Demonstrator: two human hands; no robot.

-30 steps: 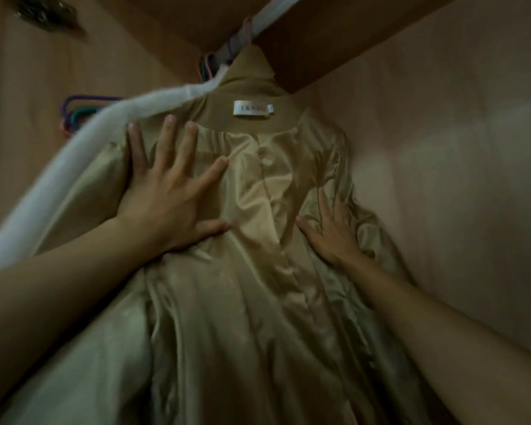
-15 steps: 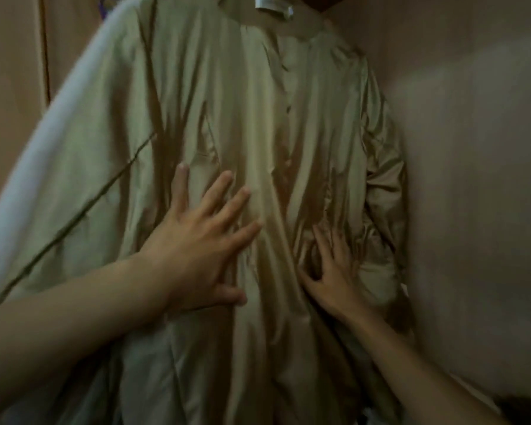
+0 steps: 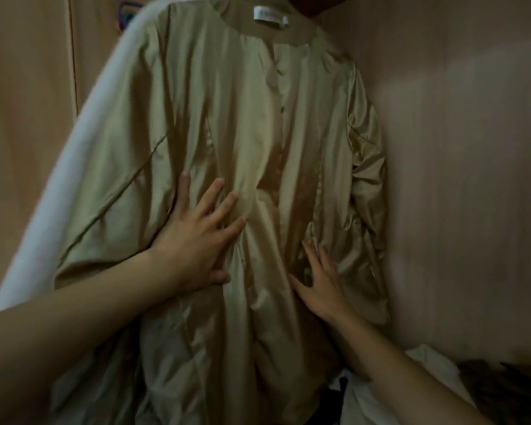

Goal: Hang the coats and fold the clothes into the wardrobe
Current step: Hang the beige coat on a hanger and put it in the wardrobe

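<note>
Already the tan coat (image 3: pixel 252 124) seems hung inside the wardrobe (image 3: pixel 457 179), satin lining outward. The left hand (image 3: pixel 196 243) and right hand (image 3: pixel 322 289) press flat on it, fingers spread, gripping nothing. Crumpled clothes (image 3: pixel 426 363) at lower right probably await folding

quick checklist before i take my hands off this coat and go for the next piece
1. Coat hooked on the rail: cannot tell, the view cuts off above the label.
2. Left hand free to lift: ok, it lies flat on the lining with fingers spread, gripping nothing.
3. Right hand free to lift: ok, also flat on the lining.
4. Lining smooth: not ok, it is creased down the middle.
5. Sleeve by the wall hanging straight: not ok, it is bunched.
6. Coat apart from the white garment: not ok, that garment lies along its edge.
</note>
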